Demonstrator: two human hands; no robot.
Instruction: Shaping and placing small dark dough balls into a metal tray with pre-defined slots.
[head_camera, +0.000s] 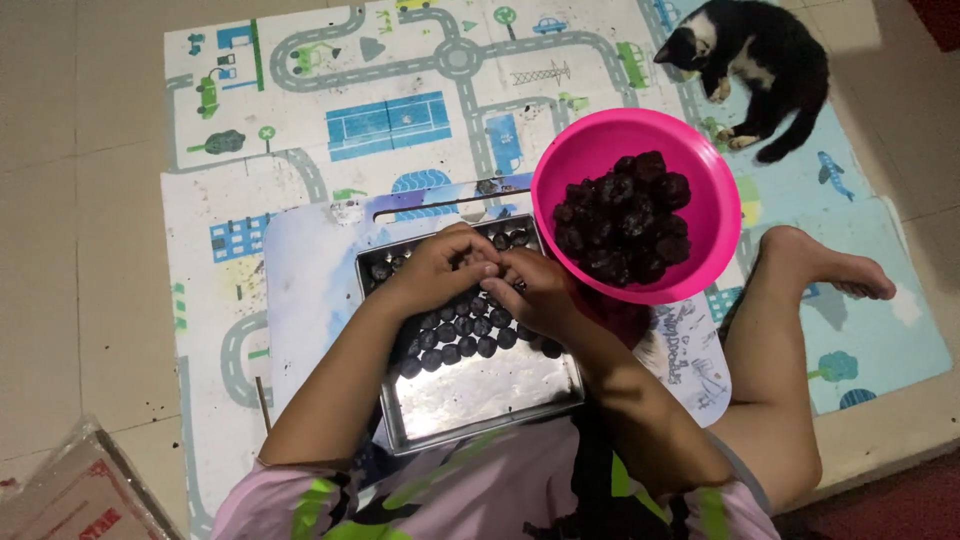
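Tiled floor, road-print play mat (300, 120): metal tray (480, 395) with rows of dark balls (455, 335) along its far half; left hand (440, 265) and right hand (530, 290) pinching one together; pink bowl (715, 215) overhanging tray's far-right corner, liable to tip; cat (765, 55) near.

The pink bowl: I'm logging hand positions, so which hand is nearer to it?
Right. The right hand sits beside the pink bowl, close to its lower left rim; the left hand is farther off, over the metal tray.

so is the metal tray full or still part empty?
Part empty. Rows of dark balls cover the far half of the metal tray; the near half is bare metal.
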